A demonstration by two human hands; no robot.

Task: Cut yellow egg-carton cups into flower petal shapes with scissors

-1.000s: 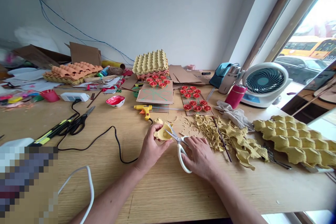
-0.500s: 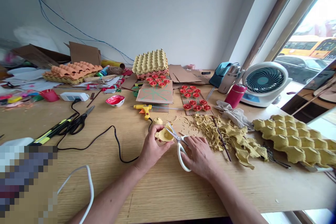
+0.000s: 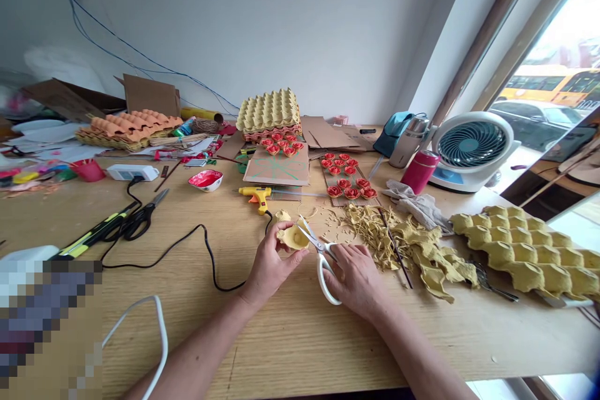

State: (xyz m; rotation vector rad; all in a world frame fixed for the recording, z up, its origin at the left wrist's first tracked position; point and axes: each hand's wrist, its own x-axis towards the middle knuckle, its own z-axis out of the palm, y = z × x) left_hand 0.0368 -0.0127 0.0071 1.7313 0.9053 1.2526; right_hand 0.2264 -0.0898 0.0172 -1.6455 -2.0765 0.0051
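My left hand (image 3: 269,265) pinches a small yellow egg-carton cup (image 3: 292,237) just above the wooden table (image 3: 290,337). My right hand (image 3: 357,279) grips white-handled scissors (image 3: 319,256), whose blades are partly apart at the cup's right edge. A heap of yellow carton scraps (image 3: 403,244) lies just right of my hands. A yellow egg tray (image 3: 525,250) with several cups lies further right.
A yellow glue gun (image 3: 257,195) with a black cord lies behind my hands. Red paper roses (image 3: 347,178) sit on cardboard, with stacked egg trays (image 3: 269,111) behind. A white fan (image 3: 471,149), a red bottle (image 3: 420,170) and black scissors (image 3: 140,219) are also on the table.
The cup has turned slightly in my left fingers, and the scissor blades have shifted a little against its edge. Both hands stay in place.
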